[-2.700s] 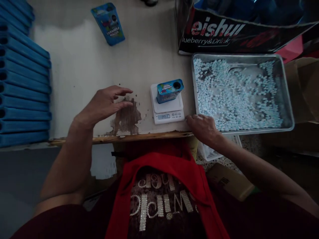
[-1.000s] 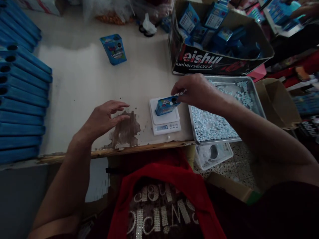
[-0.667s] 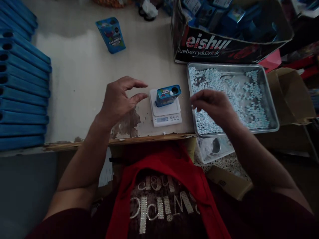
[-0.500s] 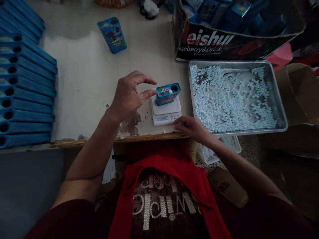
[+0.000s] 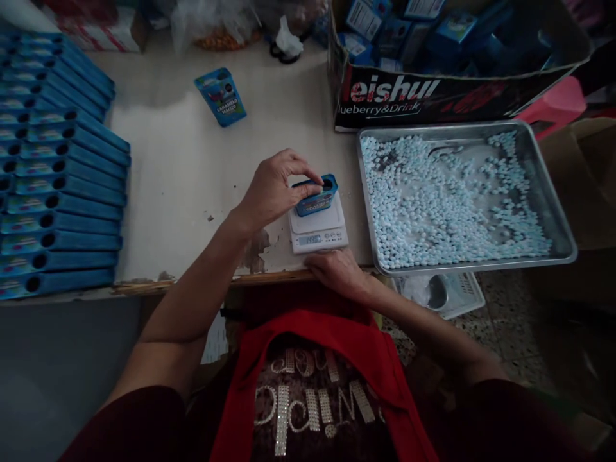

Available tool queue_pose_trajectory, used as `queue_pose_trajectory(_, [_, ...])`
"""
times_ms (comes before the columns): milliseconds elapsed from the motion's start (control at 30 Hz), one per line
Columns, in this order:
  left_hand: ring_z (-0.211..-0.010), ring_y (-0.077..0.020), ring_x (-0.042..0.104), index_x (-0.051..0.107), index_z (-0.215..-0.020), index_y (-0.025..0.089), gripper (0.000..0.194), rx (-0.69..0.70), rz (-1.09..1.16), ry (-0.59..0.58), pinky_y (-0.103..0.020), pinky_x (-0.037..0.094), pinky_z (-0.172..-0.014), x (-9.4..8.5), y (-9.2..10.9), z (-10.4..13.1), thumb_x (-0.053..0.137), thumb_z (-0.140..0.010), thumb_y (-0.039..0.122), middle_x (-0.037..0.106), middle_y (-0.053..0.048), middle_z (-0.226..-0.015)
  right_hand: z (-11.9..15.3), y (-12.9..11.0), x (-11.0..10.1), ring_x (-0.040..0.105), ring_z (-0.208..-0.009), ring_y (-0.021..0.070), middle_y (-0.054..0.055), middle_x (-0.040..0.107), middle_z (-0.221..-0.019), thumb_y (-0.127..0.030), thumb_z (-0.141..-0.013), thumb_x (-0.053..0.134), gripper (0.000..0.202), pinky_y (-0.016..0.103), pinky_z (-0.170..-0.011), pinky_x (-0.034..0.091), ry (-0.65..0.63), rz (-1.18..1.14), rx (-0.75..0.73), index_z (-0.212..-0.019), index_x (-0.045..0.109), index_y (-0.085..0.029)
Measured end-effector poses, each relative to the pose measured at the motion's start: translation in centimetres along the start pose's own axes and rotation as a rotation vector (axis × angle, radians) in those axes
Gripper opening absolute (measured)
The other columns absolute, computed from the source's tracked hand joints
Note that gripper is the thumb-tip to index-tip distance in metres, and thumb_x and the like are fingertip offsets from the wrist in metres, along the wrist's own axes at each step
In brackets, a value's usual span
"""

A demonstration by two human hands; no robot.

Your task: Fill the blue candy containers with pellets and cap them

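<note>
Lining the left, blue boxes (image 5: 91, 208) sit packed, probably to save space. The left hand (image 5: 272, 192) reaches over an upright box (image 5: 315, 205) on the scale (image 5: 320, 222), its grip unclear; the hole faces up, presumably keeping contents in. The right hand (image 5: 339, 273) curls below, hold hidden, near the tray (image 5: 569, 240).

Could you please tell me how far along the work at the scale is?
The boxes in the carton may be done, though their contents are hidden. In hand is the box on the scale, the left hand at its top. Probably left are the rows of boxes with dark holes, and pale pieces in the tray.
</note>
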State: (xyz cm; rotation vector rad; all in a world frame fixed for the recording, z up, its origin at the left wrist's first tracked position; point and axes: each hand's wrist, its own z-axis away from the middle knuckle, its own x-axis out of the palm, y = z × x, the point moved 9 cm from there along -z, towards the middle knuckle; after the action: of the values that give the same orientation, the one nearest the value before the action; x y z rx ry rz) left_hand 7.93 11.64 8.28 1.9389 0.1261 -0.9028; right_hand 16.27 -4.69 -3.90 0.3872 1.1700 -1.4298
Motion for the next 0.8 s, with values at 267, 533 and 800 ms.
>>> queue_pose_trajectory(267, [-0.120,-0.0295,0.076,0.087,-0.107,0.027,0.011,0.018,-0.003,0.126,-0.045,0.062,-0.115,-2.4,0.8,-1.1,0.086,-0.098,0.034,0.081,-0.006,-0.119,2.4,1.5,-9.5,0.063,-0.070,0.0168,0.001,0.074,-0.075,-0.037,-0.107,0.073,0.025,0.030,-0.070,0.039,0.372,-0.321,-0.034,-0.117,0.090,-0.022])
queue_pose_trajectory(533, [-0.116,-0.0234,0.078,0.084,-0.114,0.025,0.028,-0.196,-0.037,0.293,-0.046,0.066,-0.113,-8.9,-3.3,4.4,0.080,-0.104,0.051,0.084,-0.002,-0.121,0.1,2.8,-19.8,0.052,-0.067,0.0156,-0.004,0.055,-0.066,-0.025,-0.092,0.084,0.013,0.031,-0.071,0.039,0.662,-0.279,-0.091,-0.105,0.086,-0.022])
queue_pose_trajectory(800, [-0.114,-0.0237,0.081,0.084,-0.113,0.022,0.039,-0.269,-0.013,0.307,-0.045,0.068,-0.104,-9.6,-5.3,6.5,0.081,-0.100,0.059,0.086,-0.003,-0.120,3.2,8.7,-19.4,0.057,-0.072,0.0125,-0.003,0.066,-0.082,-0.011,-0.081,0.078,0.021,0.026,-0.069,0.049,0.704,-0.903,0.030,-0.098,0.081,-0.024])
